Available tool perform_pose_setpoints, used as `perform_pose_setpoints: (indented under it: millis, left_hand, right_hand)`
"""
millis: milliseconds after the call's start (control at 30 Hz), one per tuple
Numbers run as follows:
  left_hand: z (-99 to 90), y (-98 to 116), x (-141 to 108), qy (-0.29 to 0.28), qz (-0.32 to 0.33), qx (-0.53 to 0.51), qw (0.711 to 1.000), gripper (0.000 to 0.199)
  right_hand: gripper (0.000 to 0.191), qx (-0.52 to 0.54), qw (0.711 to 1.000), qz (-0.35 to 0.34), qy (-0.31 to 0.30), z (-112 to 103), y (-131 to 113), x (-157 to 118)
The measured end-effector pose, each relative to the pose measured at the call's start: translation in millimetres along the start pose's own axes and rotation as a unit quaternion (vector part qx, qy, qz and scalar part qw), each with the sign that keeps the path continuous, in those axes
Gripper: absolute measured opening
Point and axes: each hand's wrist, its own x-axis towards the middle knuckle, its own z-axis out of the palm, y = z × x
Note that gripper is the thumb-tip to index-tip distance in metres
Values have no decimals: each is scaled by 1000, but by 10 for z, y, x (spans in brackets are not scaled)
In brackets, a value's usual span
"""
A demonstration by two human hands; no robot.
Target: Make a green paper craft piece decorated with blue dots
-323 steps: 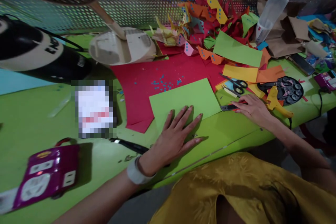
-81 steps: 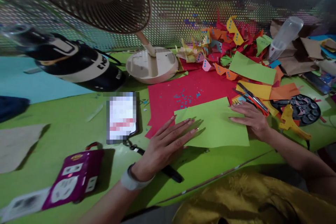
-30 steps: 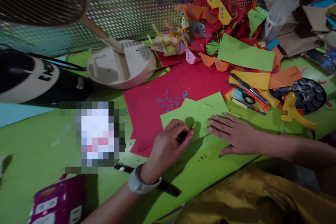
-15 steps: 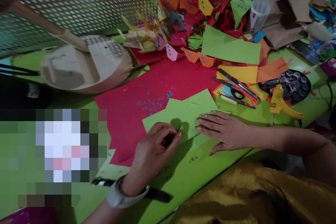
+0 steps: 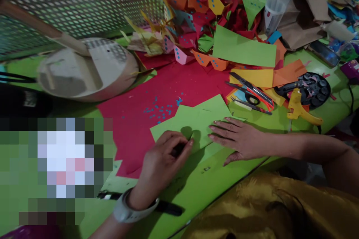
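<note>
A light green sheet of paper (image 5: 204, 110) with an angular outline lies in front of me, partly over a red sheet (image 5: 123, 119). My left hand (image 5: 169, 153), wearing a grey watch (image 5: 123, 209), is curled over the sheet's near left part. Its thumb and index finger pinch what looks like a raised fold of the green paper; the other fingers hide part of the grip. Flat on the right side of the same sheet rests my right hand (image 5: 237, 140), fingers spread. Small blue paper bits (image 5: 159, 110) are scattered on the red sheet.
Beyond my right hand lie a box cutter (image 5: 249, 87), a yellow glue gun (image 5: 298, 108) and a black palette (image 5: 314, 89). Cut paper shapes (image 5: 207, 15) pile up at the back. A round pale object with a wooden handle (image 5: 86, 71) stands left. A dark pen-like object (image 5: 169, 208) lies near my wrist.
The view has shifted slightly, so the background sits a little further left. Both hands hold nearly the same positions on the green paper.
</note>
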Motion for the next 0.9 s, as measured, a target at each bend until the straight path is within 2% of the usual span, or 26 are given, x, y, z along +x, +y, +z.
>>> perform_pose_setpoints:
  millis: [233, 533, 733, 800, 900]
  left_hand:
    - [-1, 20, -5, -3, 2, -7, 1000, 23]
    - [6, 33, -12, -6, -5, -4, 1000, 24]
    - [54, 24, -57, 18, 12, 36, 999, 20]
    - [66, 30, -82, 41, 34, 77, 996, 17]
    - [78, 52, -124, 67, 122, 168, 976, 16]
  right_hand:
    - [81, -6, 1000, -7, 16, -3, 5, -9]
    - [81, -1, 1000, -3, -15, -22, 8, -9]
    - [80, -8, 1000, -3, -3, 6, 5, -12]
    - [79, -12, 1000, -3, 3, 16, 6, -12]
    - [77, -11, 1000, -1, 8, 31, 8, -10]
